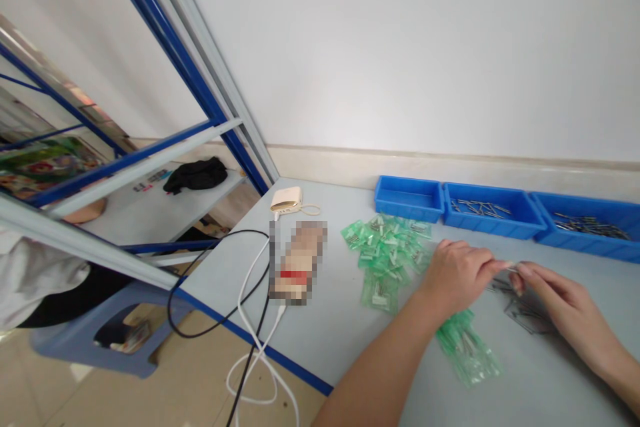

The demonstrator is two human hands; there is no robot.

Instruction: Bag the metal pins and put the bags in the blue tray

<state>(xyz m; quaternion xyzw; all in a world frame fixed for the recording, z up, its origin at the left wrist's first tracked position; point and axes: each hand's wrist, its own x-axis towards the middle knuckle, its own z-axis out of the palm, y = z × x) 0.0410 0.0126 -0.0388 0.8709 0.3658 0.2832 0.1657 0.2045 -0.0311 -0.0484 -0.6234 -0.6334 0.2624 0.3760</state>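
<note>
Meeting near fingertips: left hand [457, 273] and right hand [565, 300], both pinched on slim metal piece [513, 267], held above grey table [330, 340]. Loose metal pins [527, 312] scattered beneath. Green packets [387, 250] heaped beside left hand. Three blue bins [493, 225] ranged behind, metal parts [590, 225] held in two.

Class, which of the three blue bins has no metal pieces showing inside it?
The left-hand blue bin, nearest the cream power bank; only its bare blue floor shows, while the other two hold metal pieces.
</note>
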